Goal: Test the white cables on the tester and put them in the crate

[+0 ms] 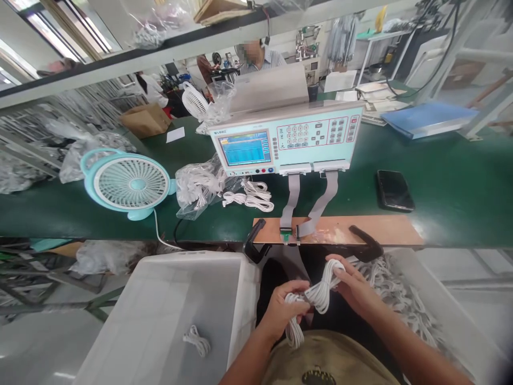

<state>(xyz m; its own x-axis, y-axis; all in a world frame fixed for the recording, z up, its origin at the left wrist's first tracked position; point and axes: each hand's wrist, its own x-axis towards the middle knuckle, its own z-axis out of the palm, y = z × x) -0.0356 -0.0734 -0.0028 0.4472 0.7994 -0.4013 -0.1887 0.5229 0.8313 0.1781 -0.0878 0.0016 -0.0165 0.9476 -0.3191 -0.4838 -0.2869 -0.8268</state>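
Two bundles of white cable are held over my lap, below the table edge. My left hand [285,310] is closed on one cable bundle [294,332], which hangs below its fingers. The other cable bundle [325,289] is pinched at its upper right by my right hand [348,280]; its left end meets my left fingers. Beyond my hands, a wooden board [328,230] lies at the table edge with a small green connector board [286,235] on it. Grey ribbon cables [292,198] run from there to a tester [288,140] with a lit screen.
A white bin [148,262] at the left holds one cable bundle; a bin [436,283] at the right holds many. Black clamps [256,243] grip the board. On the green table [452,182] are a fan [138,183], bagged cables [200,184] and a phone [395,190]. People are behind.
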